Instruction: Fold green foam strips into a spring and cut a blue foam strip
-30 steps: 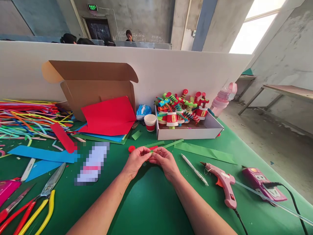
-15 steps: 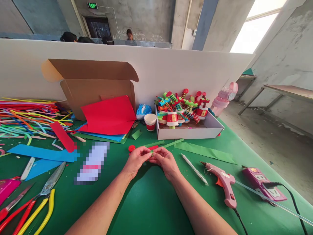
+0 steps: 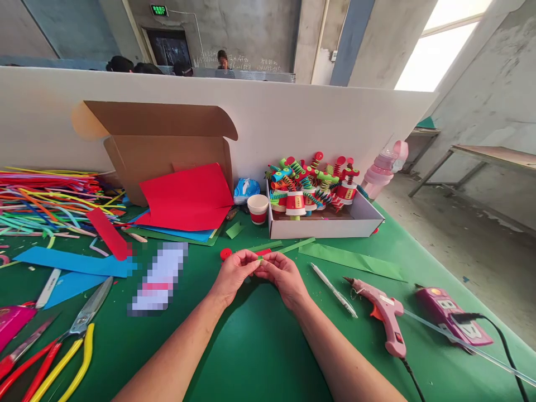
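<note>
My left hand [image 3: 235, 274] and my right hand [image 3: 281, 274] meet above the middle of the green table, fingertips pinched together. Between them shows a small piece of green paper [image 3: 260, 258], mostly hidden by the fingers. Just beyond the left fingers lies a red paper roll [image 3: 225, 254]. Narrow green paper strips [image 3: 295, 245] rest behind the hands, and a wider green strip [image 3: 352, 261] stretches off to the right. A white pen [image 3: 334, 290] lies beside my right hand, with a pink glue gun [image 3: 383, 312] farther right.
A white box [image 3: 326, 228] of spring-limbed cup figures stands at the back, beside paper cups [image 3: 257, 209]. Scissors [image 3: 86, 312], blue paper strips [image 3: 75, 262] and a pile of colourful strips [image 3: 54, 201] occupy the left. Red paper [image 3: 188, 195] leans on an open cardboard box [image 3: 167, 120].
Both hands stay in almost the same place, still pinching the green paper. Slightly more of the green piece shows between the fingertips.
</note>
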Motion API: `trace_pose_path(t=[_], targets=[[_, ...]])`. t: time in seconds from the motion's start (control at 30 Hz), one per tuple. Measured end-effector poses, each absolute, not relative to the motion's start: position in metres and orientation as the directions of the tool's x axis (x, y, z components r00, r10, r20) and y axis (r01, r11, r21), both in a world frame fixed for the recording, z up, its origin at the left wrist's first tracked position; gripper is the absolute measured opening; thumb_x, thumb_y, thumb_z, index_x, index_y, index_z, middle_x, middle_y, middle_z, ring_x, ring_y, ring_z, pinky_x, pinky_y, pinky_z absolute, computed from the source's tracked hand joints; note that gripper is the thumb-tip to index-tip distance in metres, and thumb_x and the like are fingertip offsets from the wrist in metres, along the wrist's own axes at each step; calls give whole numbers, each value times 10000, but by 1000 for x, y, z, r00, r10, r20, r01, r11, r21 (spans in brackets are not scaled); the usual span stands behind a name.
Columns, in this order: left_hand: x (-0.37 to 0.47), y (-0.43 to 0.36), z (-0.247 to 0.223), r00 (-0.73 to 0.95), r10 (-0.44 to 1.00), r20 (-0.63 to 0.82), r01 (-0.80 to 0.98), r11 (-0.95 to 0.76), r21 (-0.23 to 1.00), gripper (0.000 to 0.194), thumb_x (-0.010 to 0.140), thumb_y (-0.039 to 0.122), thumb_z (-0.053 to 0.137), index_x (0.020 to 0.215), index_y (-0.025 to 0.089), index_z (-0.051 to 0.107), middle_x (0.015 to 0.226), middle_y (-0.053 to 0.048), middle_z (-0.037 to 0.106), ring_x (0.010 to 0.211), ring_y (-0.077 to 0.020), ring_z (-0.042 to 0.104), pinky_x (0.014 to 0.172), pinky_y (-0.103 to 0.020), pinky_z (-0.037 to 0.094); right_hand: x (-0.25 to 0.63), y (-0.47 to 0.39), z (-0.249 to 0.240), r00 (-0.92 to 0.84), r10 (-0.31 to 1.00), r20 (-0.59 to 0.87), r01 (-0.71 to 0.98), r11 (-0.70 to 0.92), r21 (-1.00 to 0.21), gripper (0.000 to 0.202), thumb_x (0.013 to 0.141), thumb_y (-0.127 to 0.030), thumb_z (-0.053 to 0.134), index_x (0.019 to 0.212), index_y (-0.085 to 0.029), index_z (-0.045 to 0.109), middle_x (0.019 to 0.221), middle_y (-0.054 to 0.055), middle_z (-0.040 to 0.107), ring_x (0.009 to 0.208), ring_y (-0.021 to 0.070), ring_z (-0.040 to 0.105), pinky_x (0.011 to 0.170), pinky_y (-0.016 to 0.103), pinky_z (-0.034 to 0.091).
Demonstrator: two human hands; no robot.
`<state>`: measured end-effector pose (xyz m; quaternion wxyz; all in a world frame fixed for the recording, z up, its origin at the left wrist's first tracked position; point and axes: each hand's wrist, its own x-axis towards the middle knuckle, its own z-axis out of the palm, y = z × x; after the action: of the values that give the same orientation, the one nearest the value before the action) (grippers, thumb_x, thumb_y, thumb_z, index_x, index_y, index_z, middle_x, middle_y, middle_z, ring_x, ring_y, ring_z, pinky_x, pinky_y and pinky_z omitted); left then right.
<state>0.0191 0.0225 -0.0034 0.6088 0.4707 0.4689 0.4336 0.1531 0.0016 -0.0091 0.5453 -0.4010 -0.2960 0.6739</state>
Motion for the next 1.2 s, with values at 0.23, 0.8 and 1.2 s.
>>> trace_pose_path(t=[0.23, 0.8, 1.2], targets=[[19, 23, -3, 190, 968, -164, -75, 181, 981, 247, 605, 378, 719, 703, 179, 610, 684, 4, 593, 670, -135, 519, 631, -256, 417, 153, 2, -13, -65, 974, -216, -501, -219, -837, 387, 547, -355, 876, 769, -158, 627, 719, 1, 680, 626, 126, 665, 700, 277, 554], [11, 24, -1, 323, 943, 76, 14, -85, 996, 194, 677, 222, 643, 860, 209, 706, 975, -61, 661, 923, -209, 594, 858, -335, 476, 161, 2, -6, -67, 956, -285, -478, -281, -832, 347, 561, -361, 852, 736, -171, 621, 655, -12, 662, 600, 139, 676, 638, 271, 565], [13, 27, -9, 283, 957, 68, 47, -84, 995, 190, 695, 324, 709, 838, 200, 692, 875, -52, 679, 831, -197, 621, 791, -323, 497, 162, 4, -7, -110, 958, -264, -514, -282, -810, 366, 580, -423, 849, 757, -142, 694, 727, 28, 698, 629, 117, 660, 741, 285, 550]])
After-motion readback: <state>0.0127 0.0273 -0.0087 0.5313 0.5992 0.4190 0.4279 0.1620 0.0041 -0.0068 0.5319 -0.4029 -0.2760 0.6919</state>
